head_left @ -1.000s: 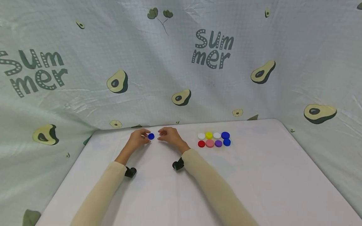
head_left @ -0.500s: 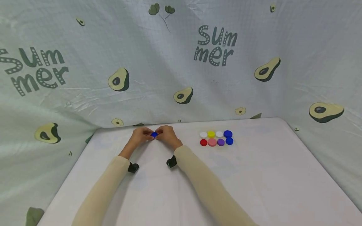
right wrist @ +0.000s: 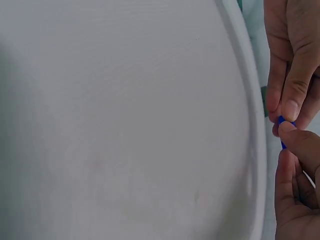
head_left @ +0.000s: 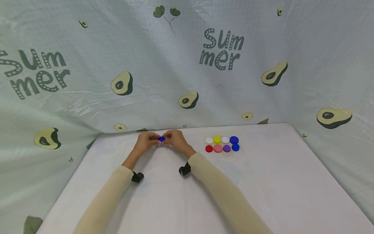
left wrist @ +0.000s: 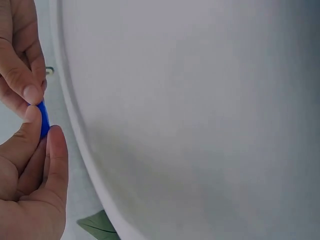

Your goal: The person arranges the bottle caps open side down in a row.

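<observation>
Between my two hands, near the back edge of the table, is a small blue bottle cap [head_left: 161, 139]. My left hand [head_left: 146, 141] pinches it from the left side with thumb and fingers. From the right, my right hand [head_left: 175, 139] pinches the opposite edge. In the left wrist view the blue cap [left wrist: 45, 120] stands edge-on, with the thumbs of both hands close together at it. Fingers cover much of the cap in the right wrist view.
Right of my hands, two rows of caps lie on the white table [head_left: 277, 182]: white, yellow [head_left: 217, 140], white and blue [head_left: 234, 139] behind; red [head_left: 208, 148], pink [head_left: 217, 148], purple [head_left: 226, 148] and blue in front. A printed curtain [head_left: 157, 71] hangs behind the table.
One second ago my left hand alone held the blue cap and my right hand was apart from it. My right hand has moved left and taken hold of the cap too.
</observation>
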`<state>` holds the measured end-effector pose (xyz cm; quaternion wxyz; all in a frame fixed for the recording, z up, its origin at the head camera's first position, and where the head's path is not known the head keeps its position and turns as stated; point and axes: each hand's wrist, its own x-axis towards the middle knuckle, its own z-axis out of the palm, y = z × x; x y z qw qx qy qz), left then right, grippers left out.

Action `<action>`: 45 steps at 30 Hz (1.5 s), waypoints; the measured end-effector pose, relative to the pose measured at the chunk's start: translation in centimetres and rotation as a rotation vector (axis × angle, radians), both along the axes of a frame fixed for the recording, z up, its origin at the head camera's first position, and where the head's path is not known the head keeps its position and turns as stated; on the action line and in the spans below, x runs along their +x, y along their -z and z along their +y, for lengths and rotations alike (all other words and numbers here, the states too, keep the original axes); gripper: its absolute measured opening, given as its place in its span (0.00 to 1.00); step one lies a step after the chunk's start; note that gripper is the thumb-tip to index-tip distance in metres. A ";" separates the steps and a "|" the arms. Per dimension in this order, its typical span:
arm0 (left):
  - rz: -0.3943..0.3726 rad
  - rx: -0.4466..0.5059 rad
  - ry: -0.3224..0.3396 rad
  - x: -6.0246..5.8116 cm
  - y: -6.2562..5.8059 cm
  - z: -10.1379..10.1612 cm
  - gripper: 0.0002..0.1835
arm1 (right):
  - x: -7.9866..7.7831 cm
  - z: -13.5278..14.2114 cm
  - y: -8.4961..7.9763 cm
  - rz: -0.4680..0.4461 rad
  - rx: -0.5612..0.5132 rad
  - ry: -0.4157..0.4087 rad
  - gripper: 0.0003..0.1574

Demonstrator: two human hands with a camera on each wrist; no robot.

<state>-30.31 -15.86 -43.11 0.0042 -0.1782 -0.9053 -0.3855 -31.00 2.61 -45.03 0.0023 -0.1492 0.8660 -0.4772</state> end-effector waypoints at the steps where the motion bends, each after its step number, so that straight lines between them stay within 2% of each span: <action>1: 0.004 0.006 0.000 0.2 -0.1 0.0 0.14 | 0.2 0.1 -0.2 0.010 0.001 -0.006 0.15; 8: 0.021 0.091 0.028 2.0 -1.6 0.8 0.15 | 1.8 1.6 -1.8 0.090 -0.030 -0.049 0.17; 14: 0.033 0.109 0.086 3.8 -2.6 1.9 0.13 | 3.2 3.4 -2.0 0.115 -0.018 -0.087 0.17; 20: 0.042 0.140 0.131 4.9 -2.4 3.4 0.12 | 4.6 5.2 -2.2 0.126 -0.021 -0.093 0.17; 27: -0.001 0.151 0.169 6.1 -2.0 4.9 0.12 | 6.3 7.3 -1.9 0.133 0.016 -0.089 0.17; 35: -0.011 0.163 0.228 7.6 -1.8 6.7 0.11 | 8.7 9.6 -1.5 0.116 0.015 -0.077 0.18; 40: -0.026 0.152 0.275 8.1 -1.5 8.0 0.13 | 10.3 11.3 -1.1 0.091 0.025 -0.054 0.18; 45: -0.046 0.142 0.309 8.3 -1.2 8.7 0.13 | 11.1 12.5 -0.9 0.140 0.035 -0.070 0.18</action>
